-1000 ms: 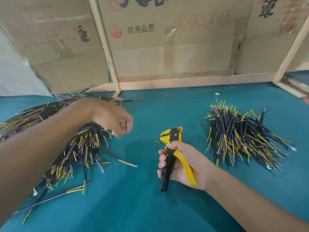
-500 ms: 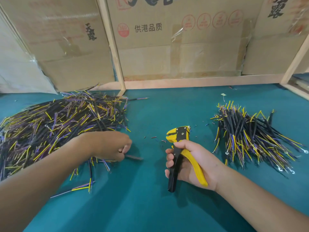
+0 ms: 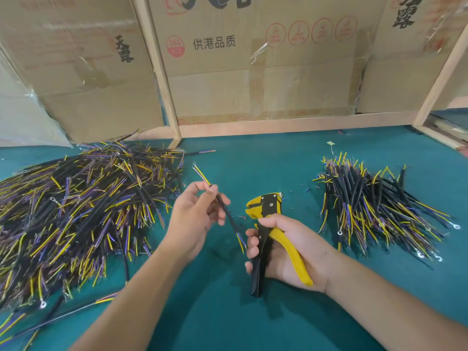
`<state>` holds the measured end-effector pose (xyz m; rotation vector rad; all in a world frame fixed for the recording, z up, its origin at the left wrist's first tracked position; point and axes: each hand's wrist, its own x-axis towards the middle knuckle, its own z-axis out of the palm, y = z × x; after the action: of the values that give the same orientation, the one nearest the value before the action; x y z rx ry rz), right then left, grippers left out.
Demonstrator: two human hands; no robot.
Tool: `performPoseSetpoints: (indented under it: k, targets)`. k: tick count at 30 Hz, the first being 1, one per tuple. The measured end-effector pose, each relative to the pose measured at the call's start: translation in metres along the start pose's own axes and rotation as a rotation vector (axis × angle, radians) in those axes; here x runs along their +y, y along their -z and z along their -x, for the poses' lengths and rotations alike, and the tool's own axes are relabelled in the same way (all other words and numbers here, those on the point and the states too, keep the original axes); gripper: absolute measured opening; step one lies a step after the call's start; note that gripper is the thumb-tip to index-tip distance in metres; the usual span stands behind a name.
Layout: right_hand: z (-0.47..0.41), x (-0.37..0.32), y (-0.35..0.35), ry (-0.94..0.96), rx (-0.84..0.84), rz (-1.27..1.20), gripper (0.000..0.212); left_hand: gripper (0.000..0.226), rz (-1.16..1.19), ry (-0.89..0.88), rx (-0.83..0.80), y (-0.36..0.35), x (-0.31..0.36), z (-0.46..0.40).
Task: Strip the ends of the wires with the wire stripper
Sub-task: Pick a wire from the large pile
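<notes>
Left hand [image 3: 195, 219] pinching wire [image 3: 229, 216], right hand [image 3: 291, 252] gripping stripper [image 3: 266, 211]

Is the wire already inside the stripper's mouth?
No, the left hand holds the wire apart from the wire stripper, which the right hand grips.

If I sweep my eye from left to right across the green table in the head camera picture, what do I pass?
Big wire pile → left hand pinching one wire → wire stripper gripped in right hand → smaller wire pile.
</notes>
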<state>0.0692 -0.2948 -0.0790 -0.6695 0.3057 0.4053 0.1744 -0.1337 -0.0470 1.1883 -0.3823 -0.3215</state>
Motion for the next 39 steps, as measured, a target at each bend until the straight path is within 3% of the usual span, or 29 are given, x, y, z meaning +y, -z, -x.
performPoseSetpoints:
  k: [16,28,33,39]
  targets:
    - [-0.01,0.001,0.011,-0.026,-0.046,-0.02,0.033,0.013,-0.183,0.032,-0.049,0.008,-0.017,-0.013]
    - [-0.009,0.001,0.01,-0.014,-0.044,-0.006,0.033,0.007,-0.193,0.044,-0.066,0.008,-0.022,-0.013]
    - [-0.011,0.0,0.012,-0.017,-0.054,0.001,0.034,0.014,-0.142,0.078,-0.07,0.007,-0.022,-0.013]
    - [-0.012,0.0,0.014,-0.018,-0.049,0.001,0.033,0.02,-0.251,0.018,-0.065,0.008,-0.025,-0.015]
